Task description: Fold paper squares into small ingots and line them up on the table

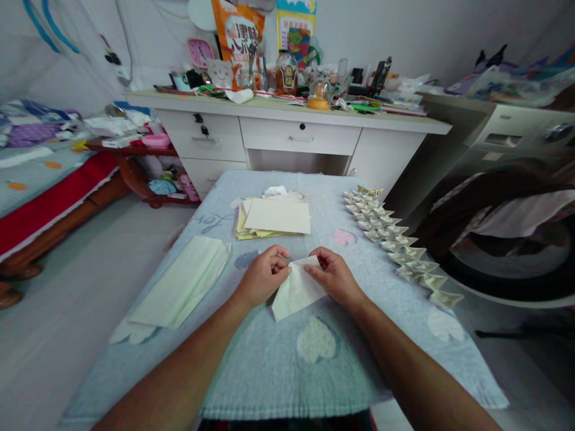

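Note:
Between my two hands is a small sheet of white paper (299, 291), partly folded and held just over the cloth. My left hand (265, 272) pinches its upper left edge between thumb and fingers. On the other side my right hand (335, 275) grips the upper right edge, thumb on top. Beyond them lies a stack of cream and yellow paper sheets (278, 215). To the left rests a pile of long pale paper sheets (182, 284). Folded paper boats (389, 233) stand in a slanting row along the right side.
A blue cloth with heart patterns (287, 371) covers the table. Behind it stands a white desk (300, 134) crowded with a jar (286, 73), a snack bag and small items. A washing machine (507, 197) is at right, a bed (49, 185) at left.

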A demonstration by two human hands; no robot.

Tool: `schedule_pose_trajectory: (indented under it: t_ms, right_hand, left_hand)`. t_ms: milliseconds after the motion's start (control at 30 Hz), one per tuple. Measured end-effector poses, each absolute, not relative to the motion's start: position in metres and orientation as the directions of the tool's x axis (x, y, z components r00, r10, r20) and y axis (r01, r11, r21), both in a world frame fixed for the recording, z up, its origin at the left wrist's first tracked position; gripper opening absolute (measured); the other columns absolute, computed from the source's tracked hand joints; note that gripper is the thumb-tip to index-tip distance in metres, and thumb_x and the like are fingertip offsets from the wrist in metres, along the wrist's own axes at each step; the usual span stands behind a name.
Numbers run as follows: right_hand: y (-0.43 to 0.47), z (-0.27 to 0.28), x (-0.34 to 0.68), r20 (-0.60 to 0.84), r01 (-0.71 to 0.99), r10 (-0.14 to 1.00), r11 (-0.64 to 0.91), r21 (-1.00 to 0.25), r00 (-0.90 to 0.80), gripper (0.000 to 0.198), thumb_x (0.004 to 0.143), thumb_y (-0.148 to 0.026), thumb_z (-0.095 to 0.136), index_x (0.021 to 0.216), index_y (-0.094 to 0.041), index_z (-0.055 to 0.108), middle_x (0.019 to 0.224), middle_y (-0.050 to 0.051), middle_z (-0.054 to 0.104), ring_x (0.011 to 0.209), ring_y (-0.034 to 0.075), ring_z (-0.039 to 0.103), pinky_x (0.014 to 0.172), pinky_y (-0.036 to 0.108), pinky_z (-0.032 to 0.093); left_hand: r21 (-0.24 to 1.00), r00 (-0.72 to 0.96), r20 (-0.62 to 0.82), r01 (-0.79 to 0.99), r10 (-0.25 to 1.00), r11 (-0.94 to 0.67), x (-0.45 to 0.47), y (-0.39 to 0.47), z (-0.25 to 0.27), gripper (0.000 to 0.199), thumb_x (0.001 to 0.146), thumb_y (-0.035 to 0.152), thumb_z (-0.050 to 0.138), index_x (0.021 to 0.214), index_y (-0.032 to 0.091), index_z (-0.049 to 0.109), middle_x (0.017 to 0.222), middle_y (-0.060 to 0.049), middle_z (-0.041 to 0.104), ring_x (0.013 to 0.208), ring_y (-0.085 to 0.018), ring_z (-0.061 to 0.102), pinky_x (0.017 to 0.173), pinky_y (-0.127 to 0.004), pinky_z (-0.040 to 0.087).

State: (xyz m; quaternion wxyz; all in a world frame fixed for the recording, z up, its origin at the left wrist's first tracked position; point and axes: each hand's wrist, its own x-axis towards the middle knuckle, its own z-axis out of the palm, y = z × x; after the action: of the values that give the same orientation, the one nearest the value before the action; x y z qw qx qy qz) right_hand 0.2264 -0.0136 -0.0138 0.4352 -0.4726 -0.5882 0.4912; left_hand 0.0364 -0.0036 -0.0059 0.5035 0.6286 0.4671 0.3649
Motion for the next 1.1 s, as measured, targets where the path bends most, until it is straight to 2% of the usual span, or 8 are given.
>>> schedule_pose_trajectory:
  t_ms: [67,167,333,500,667,800,933,1100]
  right_hand:
    - [-0.014,-0.018,0.226,0.117,0.258,0.984,0.149,-0.955,-0.138,0.011,0.076,-0.025,0.06,0.084,-0.021,0.053,0.069,-0.004,0.052,0.064,0.012,0.049,0.058,0.022,0.038]
    - [-0.014,-0.019,0.225,0.236,0.482,0.963,0.269,-0.834,-0.128,0.01,0.076,-0.016,0.055,0.085,-0.02,0.053,0.074,-0.002,0.053,0.069,0.013,0.049,0.064,0.024,0.038]
    - [-0.016,-0.016,0.224,0.291,0.661,0.917,0.399,-0.635,-0.274,0.018,0.076,-0.007,0.052,0.088,-0.018,0.059,0.081,0.001,0.055,0.074,0.015,0.049,0.069,0.025,0.038]
    - [-0.022,-0.013,0.225,0.253,0.741,0.869,0.495,-0.455,-0.425,0.024,0.079,-0.008,0.053,0.097,-0.018,0.065,0.086,0.004,0.056,0.083,0.018,0.051,0.077,0.029,0.037]
    - [-0.028,-0.007,0.223,0.214,0.785,0.829,0.558,-0.268,-0.516,0.016,0.082,-0.016,0.056,0.092,-0.019,0.068,0.089,0.006,0.057,0.089,0.02,0.048,0.08,0.033,0.032]
    - [-0.029,-0.003,0.223,0.199,0.796,0.811,0.582,-0.168,-0.551,0.013,0.085,-0.017,0.056,0.089,-0.02,0.068,0.089,0.006,0.058,0.087,0.02,0.046,0.078,0.033,0.031]
    - [-0.028,-0.003,0.224,0.18,0.789,0.798,0.599,-0.136,-0.575,0.013,0.087,-0.016,0.056,0.091,-0.02,0.068,0.09,0.006,0.061,0.087,0.021,0.047,0.078,0.034,0.031]
    - [-0.028,-0.006,0.225,0.217,0.752,0.77,0.636,-0.176,-0.6,0.015,0.088,-0.014,0.057,0.095,-0.02,0.068,0.101,0.005,0.066,0.093,0.021,0.049,0.082,0.034,0.036]
  left_hand:
    - [0.953,0.273,0.03,0.282,0.962,-0.11,0.037,-0.003,-0.008,0.026,0.074,0.023,0.06,0.098,0.02,0.051,0.067,0.005,0.061,0.054,-0.01,0.054,0.053,-0.02,0.039]
    - [0.882,0.269,0.097,0.423,0.958,-0.208,0.038,-0.002,-0.012,0.022,0.076,0.022,0.059,0.097,0.021,0.053,0.068,0.004,0.062,0.057,-0.011,0.056,0.056,-0.021,0.04]
    - [0.739,0.276,0.143,0.609,0.951,-0.288,0.04,0.0,-0.017,0.019,0.078,0.02,0.058,0.096,0.023,0.054,0.07,0.004,0.063,0.064,-0.014,0.06,0.062,-0.024,0.041]
    - [0.644,0.278,0.19,0.689,0.942,-0.333,0.039,0.001,-0.023,0.018,0.077,0.02,0.062,0.094,0.023,0.055,0.075,0.002,0.063,0.071,-0.015,0.06,0.064,-0.026,0.041]
    - [0.558,0.322,0.288,0.708,0.902,-0.432,0.037,0.002,-0.025,0.009,0.077,0.022,0.064,0.085,0.021,0.059,0.086,-0.002,0.062,0.085,-0.019,0.058,0.075,-0.03,0.043]
    - [0.541,0.355,0.28,0.709,0.892,-0.452,0.036,0.002,-0.024,0.005,0.079,0.023,0.063,0.084,0.02,0.063,0.087,-0.003,0.061,0.087,-0.02,0.057,0.077,-0.031,0.043]
    - [0.531,0.362,0.274,0.715,0.891,-0.455,0.036,0.003,-0.025,0.006,0.081,0.024,0.062,0.086,0.02,0.065,0.089,-0.004,0.062,0.088,-0.02,0.057,0.078,-0.031,0.043]
    - [0.518,0.369,0.274,0.721,0.888,-0.46,0.036,0.003,-0.026,0.006,0.082,0.024,0.062,0.085,0.02,0.065,0.088,-0.004,0.062,0.089,-0.02,0.057,0.079,-0.031,0.043]
